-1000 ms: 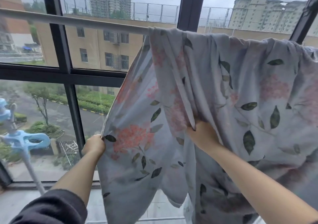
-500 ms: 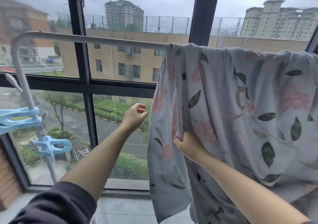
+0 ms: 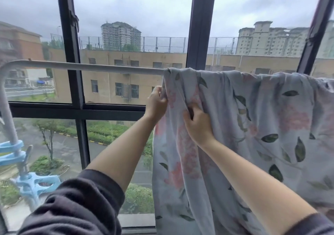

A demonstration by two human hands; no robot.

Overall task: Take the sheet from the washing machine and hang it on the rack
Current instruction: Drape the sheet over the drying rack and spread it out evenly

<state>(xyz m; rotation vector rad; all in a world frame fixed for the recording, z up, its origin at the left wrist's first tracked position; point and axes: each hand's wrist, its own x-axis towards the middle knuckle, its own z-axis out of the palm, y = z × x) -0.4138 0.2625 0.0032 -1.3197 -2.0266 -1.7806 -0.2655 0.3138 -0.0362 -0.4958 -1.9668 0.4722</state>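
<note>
The sheet [image 3: 253, 126] was hung downward over the rack [image 3: 90, 66] at frame right, its left edge pinched by the left grip [image 3: 156, 103], an adjacent fold clutched by the right grip [image 3: 197, 124].

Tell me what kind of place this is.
Probably an enclosed, upper-floor balcony used for drying laundry: a floral sheet hangs over a rack rail beside dark-framed windows overlooking buildings and a road.

Bare forearms, dark sleeves [image 3: 75, 204] pushed up toward the elbows, perhaps charcoal fleece with a purplish tinge.
</note>
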